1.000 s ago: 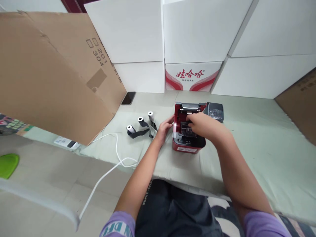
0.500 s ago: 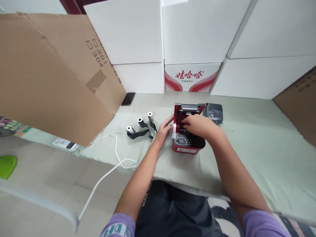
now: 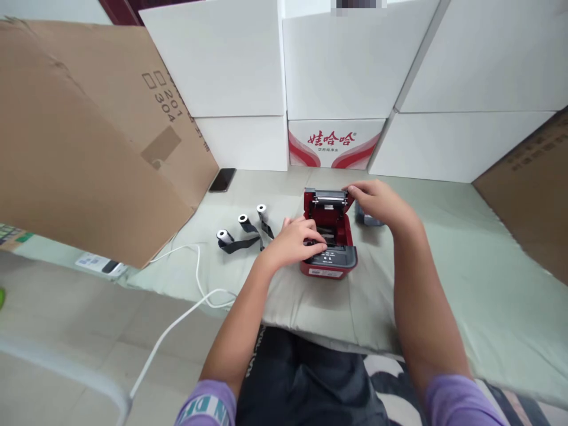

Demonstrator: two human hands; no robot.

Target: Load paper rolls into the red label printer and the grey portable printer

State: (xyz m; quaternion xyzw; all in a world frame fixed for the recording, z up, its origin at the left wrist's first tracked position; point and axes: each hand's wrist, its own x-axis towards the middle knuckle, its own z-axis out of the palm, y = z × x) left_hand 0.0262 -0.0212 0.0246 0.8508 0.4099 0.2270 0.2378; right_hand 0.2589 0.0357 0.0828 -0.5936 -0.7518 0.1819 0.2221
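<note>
**Left hand (image 3: pixel 295 239) and right hand (image 3: pixel 377 201) on a compact red-and-black printer (image 3: pixel 344 258), its lid raised**

Smooth, flat-faced white boxes (image 3: pixel 213 65) stand stacked like a wall along the back. Before them spreads a pale green cloth (image 3: pixel 444 266), softly wrinkled. At left leans a large brown cardboard panel (image 3: pixel 97 118), creased and printed "201" and "304". Low in the wall sits a white carton (image 3: pixel 336 145) with red swooshes and red Chinese characters.

The printer rests mid-cloth, in front of that carton: glossy plastic, rounded front corners. Its raised lid (image 3: pixel 350 204) carries a shiny metal-and-black roller (image 3: pixel 328 200). The red compartment below contains dark parts, partly hidden by fingers. The right hand pinches the lid's upper right corner. The left hand curves over the compartment's near-left edge, fingers bent; whether it grips anything cannot be told.

Just right of the printer is a dark block (image 3: pixel 369 219), half covered. To the left, a thin white cable (image 3: pixel 199 266) curls; farther back lies a flat black phone (image 3: pixel 222 180). Smallest are three white-ended rolls (image 3: pixel 224 236), trailing black strips (image 3: pixel 242 244).
</note>
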